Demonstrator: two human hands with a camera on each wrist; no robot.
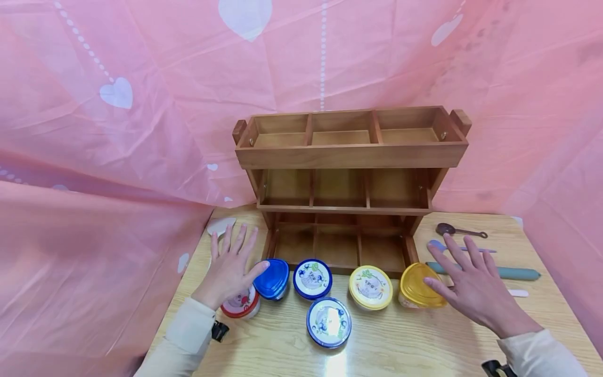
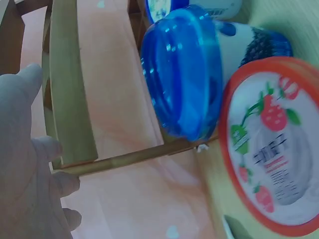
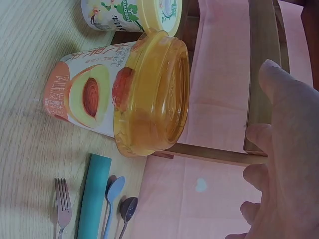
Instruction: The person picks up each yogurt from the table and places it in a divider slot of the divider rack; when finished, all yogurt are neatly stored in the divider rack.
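Observation:
My left hand (image 1: pixel 229 275) is held with its fingers spread above a red-lidded strawberry tub (image 1: pixel 240 306) and a blue-lidded cup (image 1: pixel 272 279), holding nothing. My right hand (image 1: pixel 476 285), also spread and holding nothing, hovers beside a yellow-lidded yogurt cup (image 3: pixel 94 89) with a halved fruit pictured on it. Between the hands stand two round tubs with blue-rimmed lids, one behind (image 1: pixel 313 279) and one nearer (image 1: pixel 328 323), and a round yellow-rimmed tub (image 1: pixel 370 288). Behind them rises a three-tier wooden rack (image 1: pixel 350 156), its compartments bare.
At the right lie a dark spoon (image 1: pixel 445 229), a blue spoon (image 3: pixel 115 188), a long teal bar-like object (image 1: pixel 515 273) and a fork (image 3: pixel 63 204). A pale flat-bladed utensil (image 1: pixel 220 225) lies beyond my left hand. Pink heart-patterned cloth (image 1: pixel 165 146) hangs around the wooden table (image 1: pixel 377 351).

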